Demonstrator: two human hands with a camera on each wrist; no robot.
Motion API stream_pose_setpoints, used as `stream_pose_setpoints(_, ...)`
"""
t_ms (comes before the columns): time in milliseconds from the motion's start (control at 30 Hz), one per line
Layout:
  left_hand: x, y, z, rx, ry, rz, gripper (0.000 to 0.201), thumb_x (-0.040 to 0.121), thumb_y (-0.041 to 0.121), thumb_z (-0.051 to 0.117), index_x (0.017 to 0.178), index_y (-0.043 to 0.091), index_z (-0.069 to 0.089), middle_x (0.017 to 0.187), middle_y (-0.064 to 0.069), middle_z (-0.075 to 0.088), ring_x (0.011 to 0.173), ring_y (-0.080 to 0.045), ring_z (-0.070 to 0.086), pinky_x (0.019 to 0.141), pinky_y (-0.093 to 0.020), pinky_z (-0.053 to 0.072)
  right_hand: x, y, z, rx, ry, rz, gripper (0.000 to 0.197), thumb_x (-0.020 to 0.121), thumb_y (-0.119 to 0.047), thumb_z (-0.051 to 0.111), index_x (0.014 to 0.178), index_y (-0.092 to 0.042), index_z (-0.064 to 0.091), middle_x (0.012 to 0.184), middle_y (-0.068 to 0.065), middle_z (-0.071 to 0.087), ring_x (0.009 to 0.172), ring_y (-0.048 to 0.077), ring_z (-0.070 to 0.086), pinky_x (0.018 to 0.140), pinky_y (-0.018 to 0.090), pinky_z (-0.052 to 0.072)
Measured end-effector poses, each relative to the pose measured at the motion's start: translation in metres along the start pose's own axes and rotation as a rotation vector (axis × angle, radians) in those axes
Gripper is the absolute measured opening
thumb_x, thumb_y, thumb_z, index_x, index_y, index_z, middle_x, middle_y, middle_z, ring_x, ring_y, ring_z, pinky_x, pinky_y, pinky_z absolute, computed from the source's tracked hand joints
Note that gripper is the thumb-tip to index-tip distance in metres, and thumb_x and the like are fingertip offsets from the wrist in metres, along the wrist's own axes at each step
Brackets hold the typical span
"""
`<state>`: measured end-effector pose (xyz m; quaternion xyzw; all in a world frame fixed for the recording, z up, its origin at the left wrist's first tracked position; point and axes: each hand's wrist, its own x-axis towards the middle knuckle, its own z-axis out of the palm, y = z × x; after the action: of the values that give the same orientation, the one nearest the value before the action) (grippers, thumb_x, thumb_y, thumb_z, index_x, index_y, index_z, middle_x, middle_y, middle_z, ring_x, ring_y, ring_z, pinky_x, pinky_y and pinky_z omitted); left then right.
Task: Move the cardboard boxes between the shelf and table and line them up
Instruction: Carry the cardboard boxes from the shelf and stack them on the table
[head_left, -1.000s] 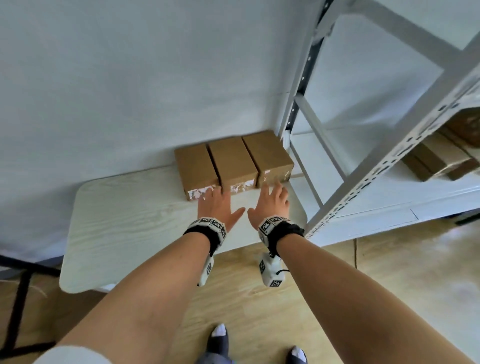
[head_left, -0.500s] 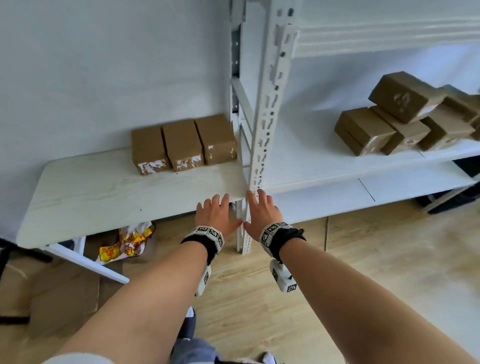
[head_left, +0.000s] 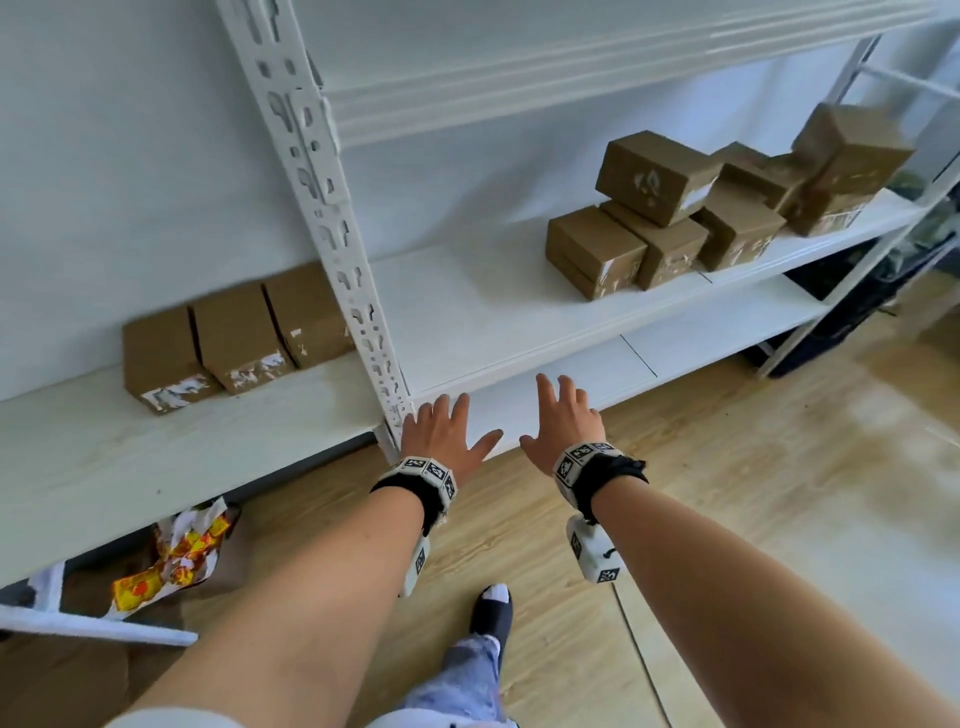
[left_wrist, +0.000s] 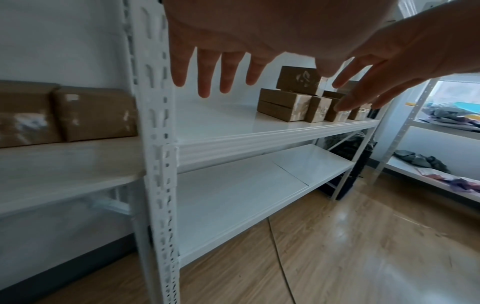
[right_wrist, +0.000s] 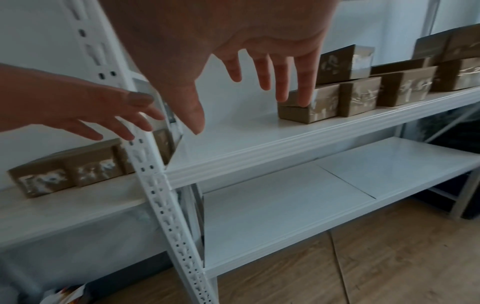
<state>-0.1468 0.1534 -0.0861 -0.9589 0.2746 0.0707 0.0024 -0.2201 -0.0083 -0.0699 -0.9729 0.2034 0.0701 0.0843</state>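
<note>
A white metal shelf (head_left: 519, 306) fills the right and far part of the scene, its perforated upright post (head_left: 332, 218) rising near the middle. Against the post's left side stands a pale wood-grain table (head_left: 104, 452), pushed up to the white wall. The floor is light wood plank.

On the shelf's middle board, toward the far right, sits a loose heap of cardboard boxes (head_left: 727, 208): several rest on the board side by side, and at least two lie tilted on top of them. The nearest of these, a low box (head_left: 592, 249), stands at the heap's left end, with bare white board between it and the post.

On the table, three cardboard boxes (head_left: 234, 332) stand in a row, touching side by side, close to the wall; the rightmost one is just beside the post. Their near faces show torn white tape.

Under the table lies a crumpled red-and-yellow wrapper (head_left: 171, 556).

Both hands are stretched forward in the air in front of the shelf's near edge, palms down, and neither holds anything. The left hand (head_left: 447, 436) has its fingers straight and spread, just right of the post's foot. The right hand (head_left: 566, 421) is likewise flat with fingers splayed, a little to the right and apart from the left. Each wrist carries a black band with a marked white block.
</note>
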Motion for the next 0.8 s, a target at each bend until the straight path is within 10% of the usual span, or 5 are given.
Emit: stream_pose_setpoints(800, 0.333, 0.187, -0.063, 0.022, 0.068, 0.167, 0.094, 0.084, 0.081, 0.032, 0.156, 0.027, 0.005, 0.162, -0.012, 0.011, 0.143, -0.036, 0.025, 0.115, -0.055, 0.023, 0.247, 0.226, -0.099, -0.132, 0.166, 0.236, 0.108, 0.080, -0.075, 0.054, 0.157, -0.024, -0.002, 0.164, 0.014, -0.001, 0.148, 0.038, 0.015, 0.114, 0.054, 0.030)
